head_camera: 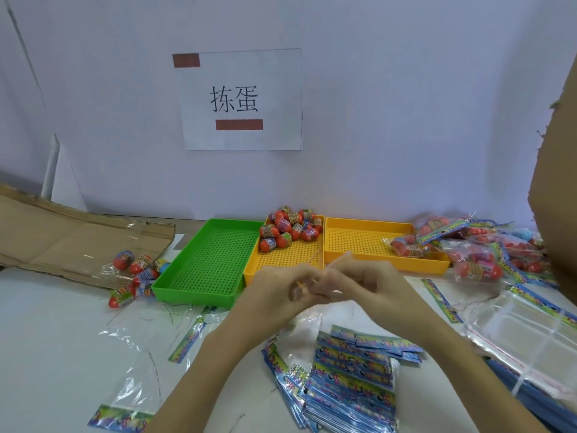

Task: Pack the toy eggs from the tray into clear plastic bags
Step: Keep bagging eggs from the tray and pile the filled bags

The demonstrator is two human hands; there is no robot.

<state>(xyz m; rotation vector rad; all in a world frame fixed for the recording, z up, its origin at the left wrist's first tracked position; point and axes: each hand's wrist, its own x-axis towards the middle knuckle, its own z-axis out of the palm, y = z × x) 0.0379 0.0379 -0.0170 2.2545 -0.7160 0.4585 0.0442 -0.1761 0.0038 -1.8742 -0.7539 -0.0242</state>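
Note:
Red toy eggs (pixel 290 229) with printed wrappers are heaped at the far end of the middle yellow tray (pixel 290 260). My left hand (pixel 278 295) and my right hand (pixel 362 285) meet above the table, just in front of that tray. Both have curled fingers and are motion-blurred. Between them they pinch a thin yellowish band (pixel 301 284), which looks like a rubber band stretched up toward the tray. A stack of clear bags (pixel 352 379) with colourful header cards lies just below my hands.
A green tray (pixel 212 260) stands left of the eggs and a second yellow tray (pixel 359 242) to the right. Filled bags (pixel 487 251) pile up at far right beside a cardboard box (pixel 559 182). Bagged eggs (pixel 137 270) lie on flat cardboard (pixel 62 232) at left. Loose clear bags (pixel 524 339) cover the right.

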